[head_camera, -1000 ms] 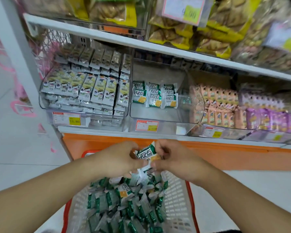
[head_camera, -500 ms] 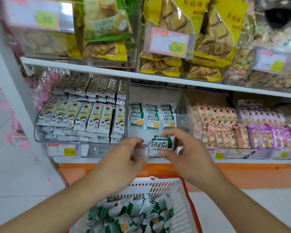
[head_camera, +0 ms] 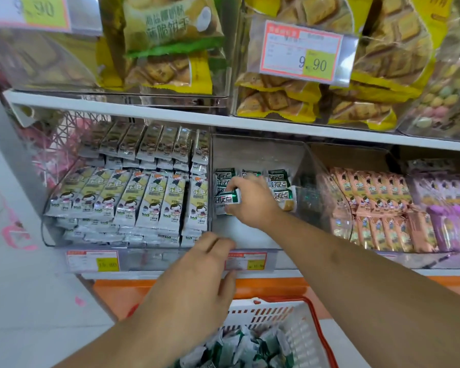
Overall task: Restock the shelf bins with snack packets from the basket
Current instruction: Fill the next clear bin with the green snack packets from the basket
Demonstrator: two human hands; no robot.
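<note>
Both hands are raised toward the lower shelf. Reaching into the clear middle bin (head_camera: pixel 298 155), the right hand (head_camera: pixel 252 200) pinches a green-and-white snack packet (head_camera: pixel 227 199) between thumb and fingers, holding it at the front of the left column of matching packets (head_camera: pixel 280 187) stacked against the bin's back. Its forearm crosses the bin's front wall. Lower down, the left hand (head_camera: pixel 197 272) has relaxed, slightly spread fingers that hold nothing; its fingertips (head_camera: pixel 210 241) lie at the bin's front lip, just beside a red-and-yellow price tag (head_camera: pixel 246 261). Below both arms sits the white basket (head_camera: pixel 298 328) with a red rim, with more green packets (head_camera: pixel 239 349) heaped inside. Left of the middle bin is a bin full of long yellow-and-white packets (head_camera: pixel 144 197); to its right are pink packets (head_camera: pixel 369 205) and purple packets (head_camera: pixel 449 208). On the upper shelf, bags of biscuits (head_camera: pixel 168 43) stand behind a 9.90 price label (head_camera: pixel 300 51).
</note>
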